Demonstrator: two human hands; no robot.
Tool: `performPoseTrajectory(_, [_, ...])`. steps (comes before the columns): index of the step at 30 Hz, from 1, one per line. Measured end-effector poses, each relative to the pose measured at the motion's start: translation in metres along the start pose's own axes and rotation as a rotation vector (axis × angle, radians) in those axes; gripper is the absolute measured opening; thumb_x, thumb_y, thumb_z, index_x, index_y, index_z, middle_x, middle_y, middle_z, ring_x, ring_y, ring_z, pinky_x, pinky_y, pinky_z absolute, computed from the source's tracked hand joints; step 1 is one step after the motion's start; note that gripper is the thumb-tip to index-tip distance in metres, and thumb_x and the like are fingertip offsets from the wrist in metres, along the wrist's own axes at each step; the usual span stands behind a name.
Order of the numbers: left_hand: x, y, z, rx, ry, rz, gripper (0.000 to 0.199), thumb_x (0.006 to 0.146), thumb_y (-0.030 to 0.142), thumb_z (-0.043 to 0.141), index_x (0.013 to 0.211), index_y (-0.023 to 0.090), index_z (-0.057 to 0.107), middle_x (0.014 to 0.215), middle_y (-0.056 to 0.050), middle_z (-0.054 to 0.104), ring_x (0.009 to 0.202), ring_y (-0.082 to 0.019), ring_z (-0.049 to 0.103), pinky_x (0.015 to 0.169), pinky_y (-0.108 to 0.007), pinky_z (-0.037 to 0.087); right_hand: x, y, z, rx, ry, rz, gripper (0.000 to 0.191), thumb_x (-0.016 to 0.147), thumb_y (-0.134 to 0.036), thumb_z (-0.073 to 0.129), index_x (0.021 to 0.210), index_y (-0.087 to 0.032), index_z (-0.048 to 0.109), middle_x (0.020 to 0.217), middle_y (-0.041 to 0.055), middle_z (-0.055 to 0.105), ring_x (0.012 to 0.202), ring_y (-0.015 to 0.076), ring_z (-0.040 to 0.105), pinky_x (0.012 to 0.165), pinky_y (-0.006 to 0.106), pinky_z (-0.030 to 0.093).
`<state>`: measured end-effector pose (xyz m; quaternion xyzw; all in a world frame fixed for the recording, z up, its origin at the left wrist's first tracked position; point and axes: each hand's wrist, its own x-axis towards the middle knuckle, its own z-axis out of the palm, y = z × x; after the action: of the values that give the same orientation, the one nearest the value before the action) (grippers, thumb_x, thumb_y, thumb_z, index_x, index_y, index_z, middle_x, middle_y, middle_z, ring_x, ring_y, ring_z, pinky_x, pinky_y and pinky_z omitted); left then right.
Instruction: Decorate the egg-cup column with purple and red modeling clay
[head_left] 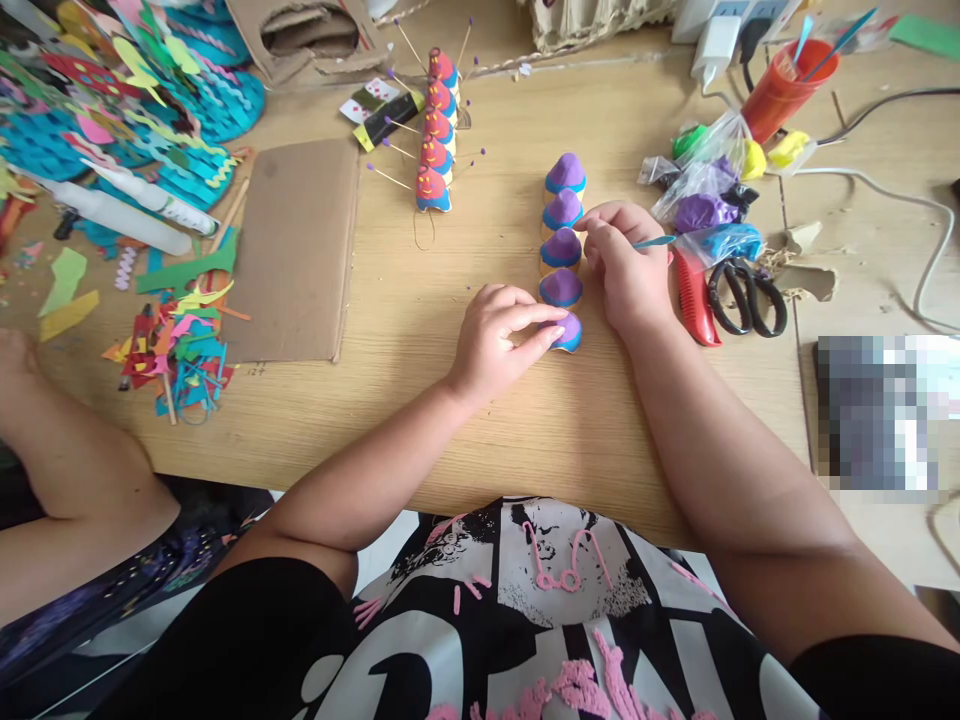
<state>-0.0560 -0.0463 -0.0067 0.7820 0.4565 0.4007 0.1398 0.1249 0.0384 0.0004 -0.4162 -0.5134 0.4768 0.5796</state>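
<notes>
A row of bumps, like a cut egg-carton strip [561,247], lies lengthwise before me, its tops covered in purple and blue clay. My left hand [504,335] pinches the nearest bump between thumb and fingers. At the strip's right side is my right hand [626,262], fingers closed round a thin blue clay tool [655,242] whose end sticks out to the right. Its fingertips are beside the second and third bumps from the far end; whether they touch cannot be told. Farther left stands a similar strip [436,135] in red and blue, with faces and purple-tipped sticks.
Right of my hand lie black scissors [746,297], a red cutter-like tool [694,295] and bagged clay [705,210]. An orange cup [787,92] stands behind. Leftward are cardboard [296,250], paper scraps [184,345], white glue bottles [112,212] and another person's arm [75,450].
</notes>
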Motion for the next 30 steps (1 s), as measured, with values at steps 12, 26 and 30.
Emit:
performPoseTrajectory(12, [-0.0004,0.0065,-0.0049,0.031,-0.064,0.06,0.037,0.087,0.03,0.082,0.123,0.028,0.075,0.111,-0.005,0.07,0.107,-0.024,0.064,0.103,-0.043,0.049,-0.0025,-0.0033,-0.001,-0.089,0.003,0.027,0.023,0.097,-0.043,0.067,0.083,-0.024,0.066,0.066,-0.0032,0.05,0.061,0.0137,0.047,0.062,0.031,0.04])
performPoseTrajectory(26, [-0.0018,0.0079,-0.0036,-0.073,0.126,-0.023,0.035,0.096,0.034,0.074,0.13,0.024,0.069,0.119,-0.007,0.073,0.114,-0.023,0.067,0.107,-0.041,0.051,-0.0052,-0.0033,-0.0009,0.002,-0.011,0.014,0.023,0.089,-0.043,0.075,0.081,-0.022,0.07,0.072,-0.0029,0.063,0.063,0.0114,0.052,0.064,0.027,0.046])
performPoseTrajectory(30, [0.0014,0.0066,0.0005,-0.216,0.247,-0.262,0.029,0.104,0.044,0.063,0.126,0.025,0.068,0.124,-0.008,0.073,0.115,-0.019,0.07,0.098,-0.033,0.056,-0.0088,-0.009,-0.0004,0.015,0.01,0.045,0.017,0.085,-0.04,0.075,0.082,-0.023,0.073,0.066,-0.005,0.057,0.059,0.0107,0.046,0.061,0.027,0.04])
